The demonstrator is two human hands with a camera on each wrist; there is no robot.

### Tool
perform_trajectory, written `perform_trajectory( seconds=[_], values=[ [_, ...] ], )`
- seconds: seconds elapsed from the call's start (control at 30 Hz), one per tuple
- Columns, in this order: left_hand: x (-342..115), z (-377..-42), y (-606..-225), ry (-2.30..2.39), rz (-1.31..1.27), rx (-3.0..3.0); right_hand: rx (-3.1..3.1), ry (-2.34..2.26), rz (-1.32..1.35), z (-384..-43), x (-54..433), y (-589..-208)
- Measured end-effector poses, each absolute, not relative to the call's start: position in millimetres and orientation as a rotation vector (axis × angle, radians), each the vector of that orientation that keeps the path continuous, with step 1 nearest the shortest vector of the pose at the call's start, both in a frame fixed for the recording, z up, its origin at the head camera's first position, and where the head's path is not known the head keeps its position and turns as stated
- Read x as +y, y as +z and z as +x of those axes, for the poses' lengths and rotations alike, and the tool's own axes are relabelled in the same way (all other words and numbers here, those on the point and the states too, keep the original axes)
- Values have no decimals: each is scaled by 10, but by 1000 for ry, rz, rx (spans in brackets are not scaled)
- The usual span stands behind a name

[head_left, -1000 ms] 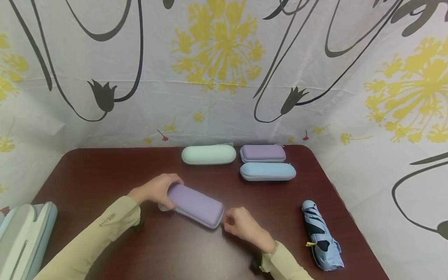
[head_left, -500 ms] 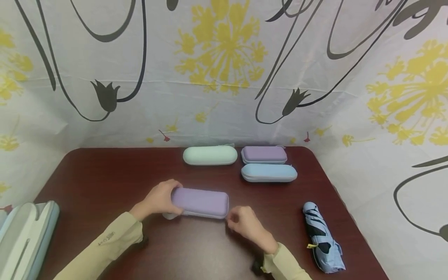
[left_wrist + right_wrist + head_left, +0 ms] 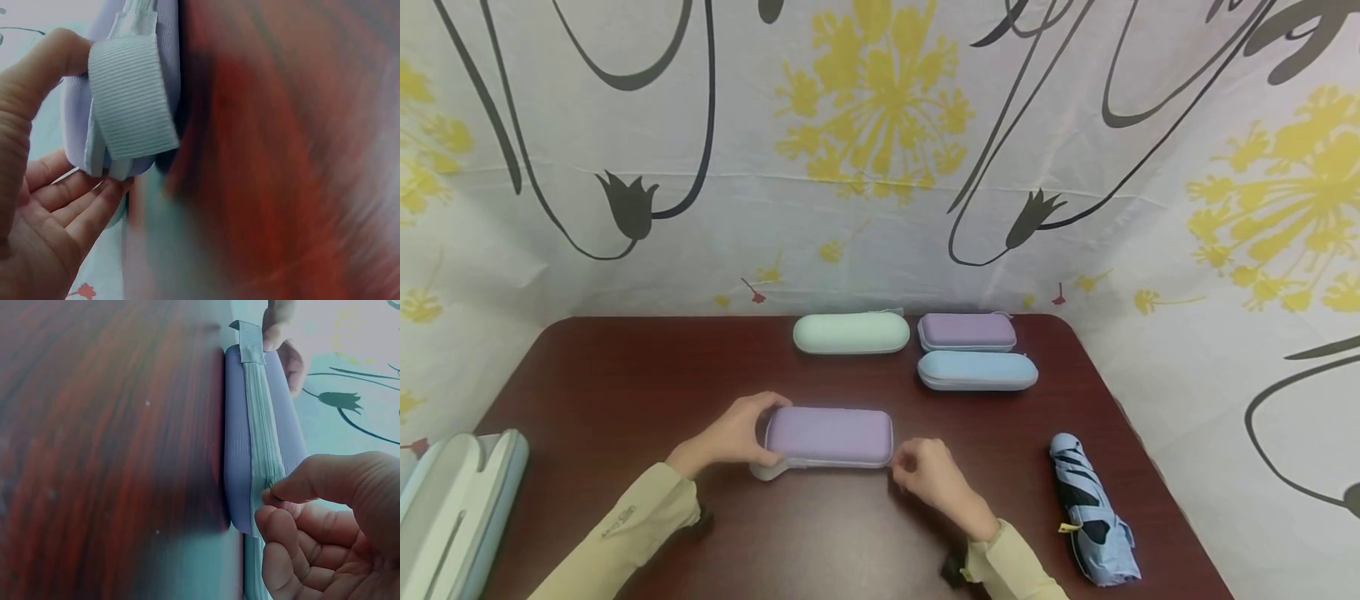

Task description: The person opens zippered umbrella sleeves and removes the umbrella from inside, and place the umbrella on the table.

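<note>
A light purple zip case (image 3: 829,436) lies flat near the middle of the table, its long side roughly across my view. My left hand (image 3: 736,435) grips its left end, thumb on the near side and fingers round the far side. At that end a pale fabric strap (image 3: 132,97) hangs loose over the zip. Beside the right end is my right hand (image 3: 936,479), whose thumb and index finger pinch the zipper pull on the whitish zipper (image 3: 264,428). Most of the pull is hidden by the fingertips. The case looks closed.
Behind stand a mint case (image 3: 852,333), another purple case (image 3: 967,332) and a light blue case (image 3: 977,372). A folded blue and black umbrella (image 3: 1093,510) lies at the right. A white and pale blue object (image 3: 460,517) sits at the left edge of the dark table (image 3: 647,367).
The purple zip case has turned from a slant to lie nearly straight across, with my left hand holding its left end throughout. My right hand has stayed at the right end, shifting only slightly.
</note>
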State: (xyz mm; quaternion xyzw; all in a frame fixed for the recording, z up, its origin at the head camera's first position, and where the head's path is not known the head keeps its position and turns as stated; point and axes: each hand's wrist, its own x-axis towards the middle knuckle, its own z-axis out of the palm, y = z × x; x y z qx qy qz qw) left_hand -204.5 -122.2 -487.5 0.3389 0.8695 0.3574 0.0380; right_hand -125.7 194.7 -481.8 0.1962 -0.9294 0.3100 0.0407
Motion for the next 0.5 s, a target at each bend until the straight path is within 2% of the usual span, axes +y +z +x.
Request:
perform_trajectory(
  seconds=[0.5],
  values=[
    [-1159, -1880, -4980, 1207, 982, 2788, -2731, 973, 462, -1121, 1734, -4915]
  ],
)
